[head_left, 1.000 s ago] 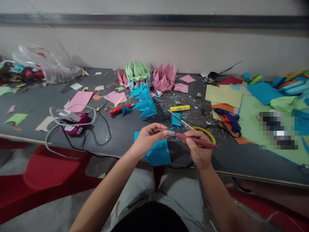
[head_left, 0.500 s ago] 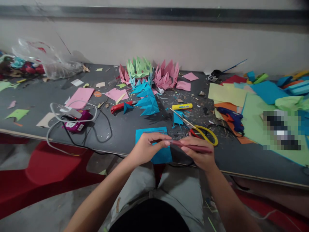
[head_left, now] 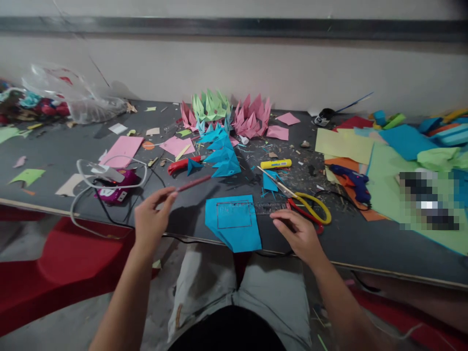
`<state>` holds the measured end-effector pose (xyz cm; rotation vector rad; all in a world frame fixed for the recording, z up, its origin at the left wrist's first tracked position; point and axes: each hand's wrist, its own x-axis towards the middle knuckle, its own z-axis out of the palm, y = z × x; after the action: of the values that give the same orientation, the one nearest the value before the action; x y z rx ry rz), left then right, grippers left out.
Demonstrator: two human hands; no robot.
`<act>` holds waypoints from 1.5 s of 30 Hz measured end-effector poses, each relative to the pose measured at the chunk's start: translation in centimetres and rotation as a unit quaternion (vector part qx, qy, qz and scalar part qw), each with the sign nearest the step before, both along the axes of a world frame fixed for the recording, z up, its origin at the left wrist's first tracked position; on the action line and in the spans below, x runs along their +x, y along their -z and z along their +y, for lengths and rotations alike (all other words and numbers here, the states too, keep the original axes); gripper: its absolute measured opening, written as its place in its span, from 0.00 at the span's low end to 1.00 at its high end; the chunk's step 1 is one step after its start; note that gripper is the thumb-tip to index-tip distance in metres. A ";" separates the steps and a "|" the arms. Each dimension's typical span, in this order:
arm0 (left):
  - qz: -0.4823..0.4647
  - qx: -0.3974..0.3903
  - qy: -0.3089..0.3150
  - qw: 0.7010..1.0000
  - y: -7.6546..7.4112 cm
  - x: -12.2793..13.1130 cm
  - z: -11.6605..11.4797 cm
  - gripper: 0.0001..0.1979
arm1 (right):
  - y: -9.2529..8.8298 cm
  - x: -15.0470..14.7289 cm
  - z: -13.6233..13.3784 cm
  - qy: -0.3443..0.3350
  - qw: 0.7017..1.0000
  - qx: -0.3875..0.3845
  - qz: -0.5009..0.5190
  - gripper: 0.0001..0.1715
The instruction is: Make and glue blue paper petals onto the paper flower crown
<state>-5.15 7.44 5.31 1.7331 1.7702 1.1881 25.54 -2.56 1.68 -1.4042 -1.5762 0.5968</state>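
Observation:
In my left hand point(head_left: 152, 214) a slim dark red pen point(head_left: 193, 183) is pinched between thumb and fingertips, its far end pointing right toward the blue folded paper pieces point(head_left: 224, 155). A sheet of blue paper point(head_left: 234, 239) with a drawn rectangle lies at the table's front edge, between my hands. Across its top right reaches a clear ruler point(head_left: 268, 208). My right hand point(head_left: 296, 231) hovers by the ruler's lower edge, fingers loosely bent and thumb apart, with nothing visible in it. Yellow-and-red-handled scissors point(head_left: 313, 207) lie just beyond that hand.
A yellow glue stick point(head_left: 276, 162), a blue glue gun point(head_left: 354, 183) and a red-handled cutter point(head_left: 183, 165) lie around. Pink and green folded paper shapes point(head_left: 211, 105) stand at the back. A purple power strip point(head_left: 119, 187) with cables sits left; coloured sheets point(head_left: 343, 144) cover the right.
Both hands were together on the pen above the blue paper. My left hand has moved left with the pen, my right hand has let go of it, and the drawn rectangle is now uncovered.

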 end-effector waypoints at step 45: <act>0.212 -0.035 0.256 0.943 2.8 3.9 -0.1 0.18 | 0.7 0.9 3.8 0.089 0.946 0.051 -0.307 0.13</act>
<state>-1.22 7.33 2.47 2.3383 1.3941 0.5553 26.45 1.23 0.94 -1.7293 -1.8893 -0.0513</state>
